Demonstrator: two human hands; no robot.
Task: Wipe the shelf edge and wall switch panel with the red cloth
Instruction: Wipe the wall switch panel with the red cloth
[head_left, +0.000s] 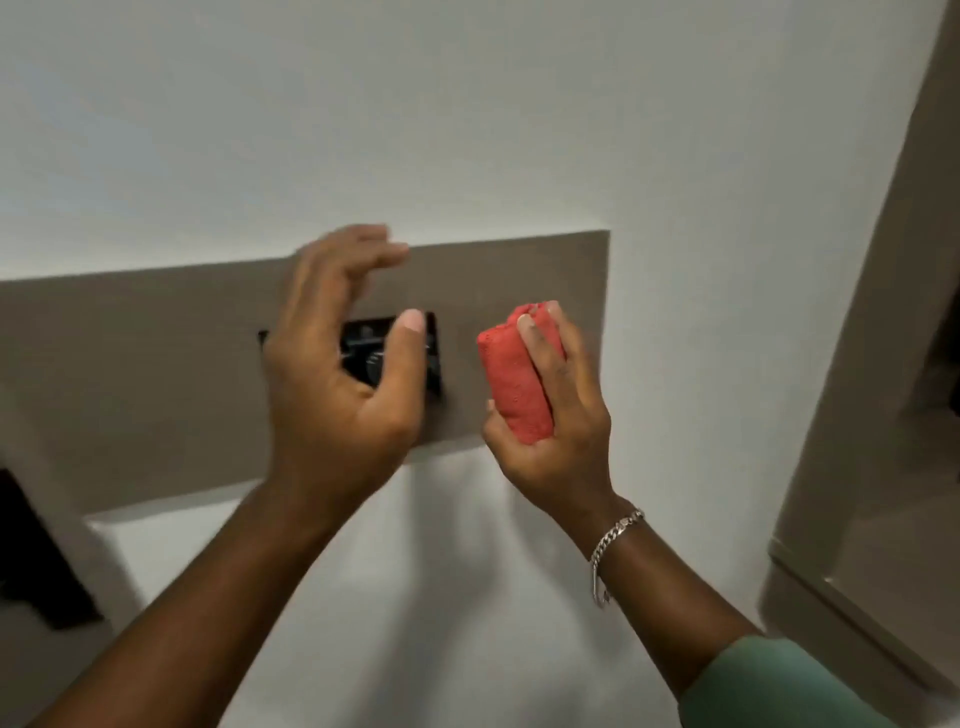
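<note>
A black switch panel with a round knob is set in a taupe band on the white wall. My left hand is raised in front of the panel with fingers spread, holding nothing, and hides most of it. To the right, my right hand grips the red cloth, rolled into a wad, just in front of the band's right end. The cloth is beside the panel, apart from it.
A taupe cabinet or door frame runs down the right side, with a ledge at lower right. A dark object sits at the lower left. White wall fills the space above and below the band.
</note>
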